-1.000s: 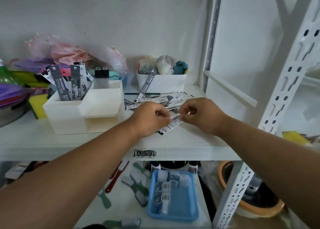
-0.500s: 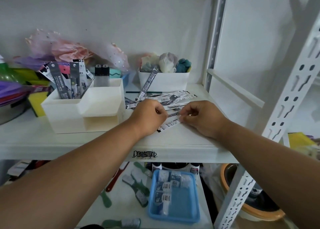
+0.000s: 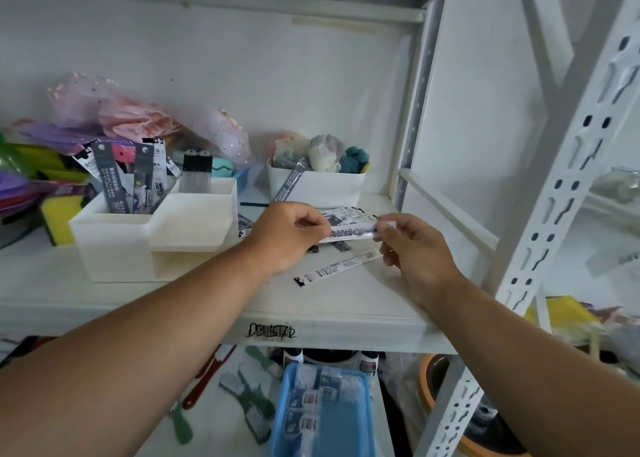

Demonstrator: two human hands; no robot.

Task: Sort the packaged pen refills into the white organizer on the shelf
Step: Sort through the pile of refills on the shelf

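Observation:
Both hands hold one packaged pen refill (image 3: pixel 351 233) level above the shelf (image 3: pixel 346 304). My left hand (image 3: pixel 285 236) pinches its left end and my right hand (image 3: pixel 414 252) pinches its right end. Below it, another refill pack (image 3: pixel 337 267) lies flat on the shelf, and several more lie in a loose pile (image 3: pixel 343 214) behind the hands. The white organizer (image 3: pixel 152 235) stands at the left of the shelf, with several refill packs (image 3: pixel 128 183) upright in its back-left compartment and a black pack (image 3: pixel 197 174) in the back-right one.
A white bin (image 3: pixel 317 186) of cloth items stands behind the pile, with one refill leaning on its front. Sponges and coloured bags crowd the far left. The white shelf upright (image 3: pixel 554 193) rises at the right. A blue tray (image 3: pixel 325 411) sits on the lower shelf.
The hands were down on the shelf picking at the refills; now they have lifted one pack off the surface and hold it between them. The pack below stayed on the shelf.

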